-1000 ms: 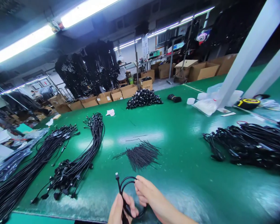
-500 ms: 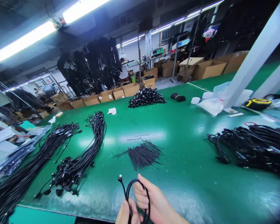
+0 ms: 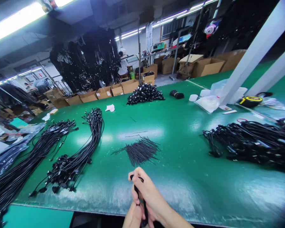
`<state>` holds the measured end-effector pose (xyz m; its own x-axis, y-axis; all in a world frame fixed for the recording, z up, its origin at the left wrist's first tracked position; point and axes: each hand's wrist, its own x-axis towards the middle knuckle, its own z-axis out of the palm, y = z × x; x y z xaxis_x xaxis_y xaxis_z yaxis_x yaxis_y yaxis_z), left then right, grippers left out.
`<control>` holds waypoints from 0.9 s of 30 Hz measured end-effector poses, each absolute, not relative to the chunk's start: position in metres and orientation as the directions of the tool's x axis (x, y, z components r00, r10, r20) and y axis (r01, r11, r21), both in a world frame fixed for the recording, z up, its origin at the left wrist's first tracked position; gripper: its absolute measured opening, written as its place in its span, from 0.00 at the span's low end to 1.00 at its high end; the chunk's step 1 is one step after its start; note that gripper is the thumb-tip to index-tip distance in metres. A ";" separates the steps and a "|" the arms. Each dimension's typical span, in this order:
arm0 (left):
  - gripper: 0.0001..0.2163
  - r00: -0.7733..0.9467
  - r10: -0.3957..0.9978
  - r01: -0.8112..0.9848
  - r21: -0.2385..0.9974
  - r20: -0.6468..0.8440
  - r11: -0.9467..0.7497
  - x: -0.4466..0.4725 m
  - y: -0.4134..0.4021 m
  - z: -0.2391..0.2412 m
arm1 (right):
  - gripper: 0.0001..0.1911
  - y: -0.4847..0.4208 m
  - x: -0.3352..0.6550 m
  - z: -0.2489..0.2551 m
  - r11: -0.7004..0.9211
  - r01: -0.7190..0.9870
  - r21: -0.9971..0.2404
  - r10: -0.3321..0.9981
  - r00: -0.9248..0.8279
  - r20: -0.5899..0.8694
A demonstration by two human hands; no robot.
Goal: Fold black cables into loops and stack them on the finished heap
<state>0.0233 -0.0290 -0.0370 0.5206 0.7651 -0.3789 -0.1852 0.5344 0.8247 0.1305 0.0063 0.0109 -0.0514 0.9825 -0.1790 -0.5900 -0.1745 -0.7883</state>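
A black cable (image 3: pixel 142 202), gathered into a narrow coil, is held between both hands at the table's near edge. My right hand (image 3: pixel 148 193) is closed around its upper part, fingers curled over the cable near its end. Lower down, my left hand (image 3: pixel 133 215) grips the same coil, its thumb pressed against it; some of its fingers are hidden. Just beyond the hands, a loose pile of thin black ties (image 3: pixel 142 150) lies on the green table (image 3: pixel 180 177).
Long cable bundles (image 3: pixel 95 133) lie to the left. Coiled cables (image 3: pixel 249 142) are heaped on the right. At the back are a mound of small black parts (image 3: pixel 146 94), a tied black bundle (image 3: pixel 176 94), plastic bags (image 3: pixel 209 103) and a tape measure (image 3: pixel 250 101). A slanted white post (image 3: pixel 254 50) stands right.
The cable's open loop has been squeezed into a narrow coil. My right hand has closed over its top, and the upright connector end has come down to the fingers. The view has shifted slightly.
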 end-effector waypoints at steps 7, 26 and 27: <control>0.28 0.610 0.697 -0.285 0.716 -0.378 0.637 0.027 -0.028 -0.033 | 0.16 0.015 0.135 0.024 -0.143 -0.576 -0.805 0.989 -0.060 -0.133; 0.20 0.712 0.508 -0.300 0.444 -0.485 0.844 0.037 -0.013 -0.024 | 0.12 0.024 0.156 0.018 -0.198 -0.729 -0.655 0.974 -0.072 -0.214; 0.21 0.732 0.474 -0.278 0.421 -0.490 0.863 0.037 -0.012 -0.026 | 0.13 0.022 0.155 0.020 -0.189 -0.724 -0.664 0.977 -0.071 -0.200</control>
<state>0.0367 -0.0117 -0.0260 0.7318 0.4740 -0.4897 -0.2775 0.8635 0.4212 0.1553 0.0218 0.0204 -0.0707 0.9771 -0.2005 -0.7240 -0.1886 -0.6635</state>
